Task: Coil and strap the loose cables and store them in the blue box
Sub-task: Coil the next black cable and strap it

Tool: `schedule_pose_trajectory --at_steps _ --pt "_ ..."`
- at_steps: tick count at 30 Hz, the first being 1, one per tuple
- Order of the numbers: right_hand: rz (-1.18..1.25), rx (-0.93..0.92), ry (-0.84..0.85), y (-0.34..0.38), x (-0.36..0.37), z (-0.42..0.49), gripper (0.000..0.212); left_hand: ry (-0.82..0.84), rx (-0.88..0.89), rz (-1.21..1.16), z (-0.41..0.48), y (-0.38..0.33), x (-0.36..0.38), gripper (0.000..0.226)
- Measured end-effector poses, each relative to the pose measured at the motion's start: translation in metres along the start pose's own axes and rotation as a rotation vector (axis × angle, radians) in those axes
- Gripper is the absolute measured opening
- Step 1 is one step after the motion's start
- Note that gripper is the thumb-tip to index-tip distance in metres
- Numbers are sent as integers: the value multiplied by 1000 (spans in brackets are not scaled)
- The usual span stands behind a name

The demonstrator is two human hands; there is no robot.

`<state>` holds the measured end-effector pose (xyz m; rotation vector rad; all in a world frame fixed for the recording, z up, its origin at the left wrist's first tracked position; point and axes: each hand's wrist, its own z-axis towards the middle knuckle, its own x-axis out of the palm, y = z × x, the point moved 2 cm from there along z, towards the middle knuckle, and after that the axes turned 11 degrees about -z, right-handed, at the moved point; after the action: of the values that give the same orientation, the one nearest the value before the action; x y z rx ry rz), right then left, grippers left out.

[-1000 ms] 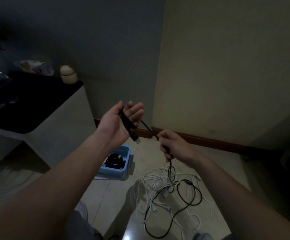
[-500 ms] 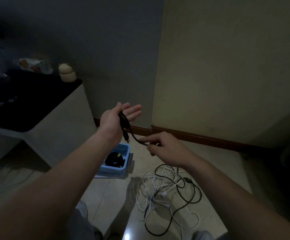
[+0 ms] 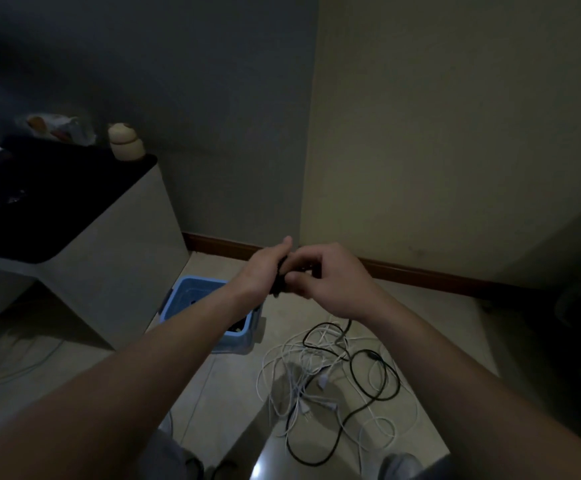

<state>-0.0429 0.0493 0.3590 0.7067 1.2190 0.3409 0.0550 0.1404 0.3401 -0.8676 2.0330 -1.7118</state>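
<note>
Blue box [image 3: 192,289] on the floor, left. My left hand [image 3: 264,271], open-palmed half a second ago, now grips the black cable [image 3: 277,287] coil. Right hand [image 3: 330,285] has closed in, fingers [image 3: 302,263] pinching the strand. Another loop laid; tail still trails into the tangle [image 3: 316,368].

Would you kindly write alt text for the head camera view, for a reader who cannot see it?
A person's left hand and right hand together grip a partly coiled thin black cable above a pale tiled floor. Below lie a tangle of loose white and black cables and, to its left, a blue plastic box.
</note>
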Motion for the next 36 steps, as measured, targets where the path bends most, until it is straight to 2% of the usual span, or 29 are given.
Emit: schedule_pose_trajectory --at_steps 2,4,6,8,13,16,21,24,29,33,36 --pt "-1 19 -73 -1 -2 0 16 139 -87 -140 -2 6 8 64" --pt "-15 69 -167 -4 -5 0 24 282 -127 -111 -1 9 9 75" --pt "-61 129 -241 -9 -10 0 37 356 -132 -70 -1 9 6 81" --pt "-58 155 -259 -13 -14 0 42 380 -152 -111 -2 6 5 75" --pt "146 81 -213 -19 -20 1 25 414 -232 -179 -5 -2 8 52" --pt "186 56 -190 -22 -25 1 25 447 -261 -194 -11 -5 12 47" --pt "375 143 -146 -37 -32 -3 18 518 -292 -296 -20 -12 12 47" --pt "482 229 -58 -44 -21 -4 21 475 -287 -371 -22 -17 10 47" --pt "532 368 144 -41 8 -7 24 362 -255 -561 -19 -25 7 46" --pt "563 383 188 -30 21 -7 30 249 -216 -690 -13 -28 2 46" --pt "530 357 185 -24 23 -8 22 166 -180 -768 -7 -30 -6 45"
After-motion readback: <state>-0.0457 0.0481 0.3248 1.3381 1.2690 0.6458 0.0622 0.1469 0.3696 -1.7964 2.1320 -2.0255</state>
